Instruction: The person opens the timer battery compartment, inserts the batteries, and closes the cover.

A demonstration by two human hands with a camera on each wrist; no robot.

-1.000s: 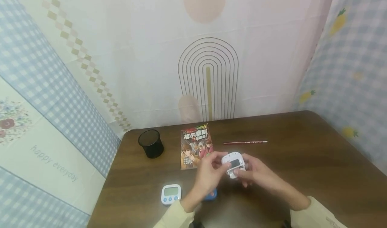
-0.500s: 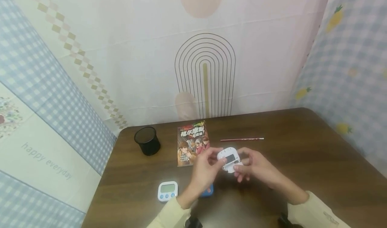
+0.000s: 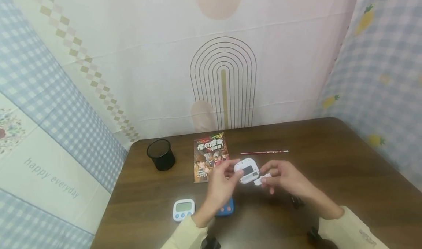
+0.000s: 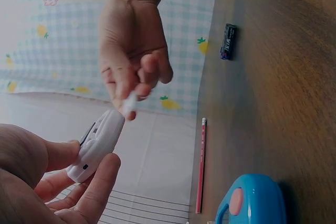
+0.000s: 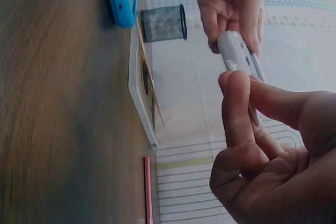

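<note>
My left hand [image 3: 221, 185] grips a white digital timer [image 3: 246, 170] by its left edge, back side up, thumb on top. The battery slot in its back is uncovered. Just right of it, my right hand [image 3: 287, 177] pinches the small white battery cover [image 3: 262, 179] between thumb and fingers. The left wrist view has the cover blurred near the timer's end [image 4: 102, 145]. In the right wrist view, my right fingertips largely hide the cover. Under my left forearm lies a blue timer [image 3: 226, 208], partly hidden. Left of it sits another white timer [image 3: 183, 209], screen up.
A black battery [image 4: 228, 41] lies on the wooden table [image 3: 148, 201], below my right forearm. At the back are a black mesh pen cup [image 3: 161, 155], a comic-style book [image 3: 209, 155] partly behind my left hand, and a red pencil [image 3: 263, 152]. Patterned cloth hangs behind.
The battery cover has come off the white timer and moved right with my right hand. My left hand has moved the timer slightly left. The head view has shifted a little.
</note>
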